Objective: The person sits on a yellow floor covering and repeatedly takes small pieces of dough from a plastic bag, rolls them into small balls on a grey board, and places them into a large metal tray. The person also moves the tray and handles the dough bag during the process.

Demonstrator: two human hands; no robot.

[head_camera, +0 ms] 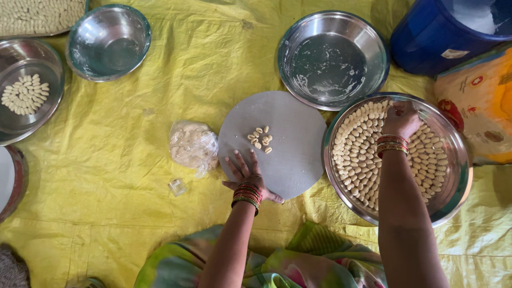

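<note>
L hand lies flat, fingers spread wide, palm down on the near edge of a round grey flat board at centre of view; holds nothing. Red-and-gold bangles at its wrist. A small cluster of pale ridged dough pieces sits on the board at abt 1 o'clock from the L hand, apart from it.

R hand is over a wide steel bowl at 3 o'clock from the board, fingers bunched narrow, tips down at the top edge of the neat rows of pale shaped dough pieces filling the bowl. Can't tell if it pinches a piece or just touches them. Bangles on this wrist too.

A clear plastic bag w/ a dough lump lies just beside the board at 9 o'clock. A tiny clear plastic scrap is near it, at 7 o'clock from the bag.

Empty flour-dusted steel bowl at 12 o'clock from the board. Blue plastic drum at 2 o'clock. Smaller steel bowl at 10 o'clock; another steel bowl w/ a patch of dough pieces far out at 9 o'clock. All on a yellow plastic sheet.
</note>
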